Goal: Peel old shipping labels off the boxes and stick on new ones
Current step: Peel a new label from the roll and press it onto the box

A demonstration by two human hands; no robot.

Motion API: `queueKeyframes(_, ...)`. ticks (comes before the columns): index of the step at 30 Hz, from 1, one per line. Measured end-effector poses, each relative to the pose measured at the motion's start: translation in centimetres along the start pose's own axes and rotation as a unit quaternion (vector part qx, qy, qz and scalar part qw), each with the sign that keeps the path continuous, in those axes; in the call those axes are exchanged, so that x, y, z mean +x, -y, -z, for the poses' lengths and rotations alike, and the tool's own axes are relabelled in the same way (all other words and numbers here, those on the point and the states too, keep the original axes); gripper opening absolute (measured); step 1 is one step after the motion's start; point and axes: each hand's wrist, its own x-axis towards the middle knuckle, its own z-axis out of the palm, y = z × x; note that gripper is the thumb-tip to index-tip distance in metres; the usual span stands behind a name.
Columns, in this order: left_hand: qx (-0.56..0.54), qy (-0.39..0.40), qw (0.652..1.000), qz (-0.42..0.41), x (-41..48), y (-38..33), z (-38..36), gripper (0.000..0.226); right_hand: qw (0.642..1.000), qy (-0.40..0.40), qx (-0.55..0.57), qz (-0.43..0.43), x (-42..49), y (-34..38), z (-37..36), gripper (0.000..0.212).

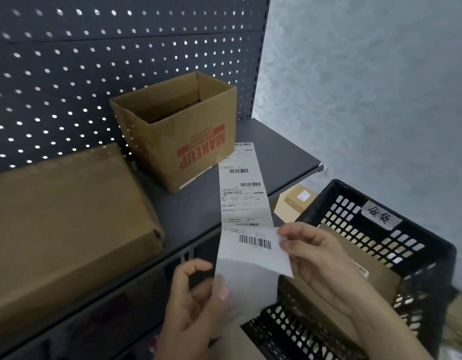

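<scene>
At the right hand's fingertips, a long label strip is being pinched by its edge, and the left hand is gripping its lower end. The strip is hanging over the shelf. It looks light, floppy and easily torn, so it is best held by the edges.

Closed box left of open box on shelf; basket right.

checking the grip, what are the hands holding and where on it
A strip of labels: the right hand pinches its right edge, the left hand grips its lower end.
</scene>
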Motion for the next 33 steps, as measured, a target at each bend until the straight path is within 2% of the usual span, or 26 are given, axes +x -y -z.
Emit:
queueKeyframes(5,0.137,-0.010,0.989,-0.062,-0.4,-0.7,-0.7,0.012,0.999,0.002,-0.042,-0.009,-1.1,-0.6,0.8,0.015)
queueKeyframes(7,0.179,-0.008,0.980,-0.089,-0.7,-0.6,-0.7,0.012,0.996,0.001,-0.085,-0.018,-1.5,-0.7,1.1,0.016)
queueKeyframes(9,0.207,-0.014,0.973,-0.105,-0.8,-0.1,-0.5,0.023,0.984,-0.004,-0.180,-0.011,-1.8,-0.8,1.2,0.017)
queueKeyframes(10,0.210,-0.017,0.972,-0.106,-0.9,0.2,-0.4,0.026,0.968,-0.017,-0.251,0.011,-2.0,-0.8,1.2,0.017)
queueKeyframes(12,0.217,-0.026,0.970,-0.107,-1.0,0.4,-0.4,0.025,0.911,-0.062,-0.396,0.093,-2.4,-0.8,1.0,0.019)
queueKeyframes(14,0.230,-0.025,0.967,-0.110,-1.2,0.2,-0.5,0.015,0.863,-0.077,-0.463,0.186,-3.2,-0.4,0.2,0.013)
queueKeyframes(15,0.233,-0.022,0.966,-0.110,-1.3,0.2,-0.6,0.010,0.854,-0.051,-0.469,0.218,-3.7,-0.2,-0.4,0.009)
queueKeyframes(17,0.223,-0.017,0.969,-0.106,-1.3,0.0,-0.8,0.010,0.835,0.040,-0.487,0.253,-4.6,0.0,-1.7,0.014)
queueKeyframes(20,0.204,0.002,0.972,-0.119,-1.3,0.0,-0.9,0.024,0.804,0.111,-0.523,0.260,-4.7,-0.7,-2.7,0.023)
queueKeyframes(23,0.186,0.001,0.975,-0.125,-1.1,-0.2,-1.1,0.020,0.804,0.123,-0.514,0.272,-4.4,-1.3,-3.1,0.016)
queueKeyframes(26,0.192,0.002,0.972,-0.134,-1.0,-0.4,-1.1,0.009,0.826,0.124,-0.483,0.264,-4.3,-1.3,-3.3,0.011)
queueKeyframes(33,0.212,-0.005,0.968,-0.138,-0.8,-0.5,-1.1,0.013,0.857,0.102,-0.449,0.231,-4.0,-1.2,-3.4,0.008)
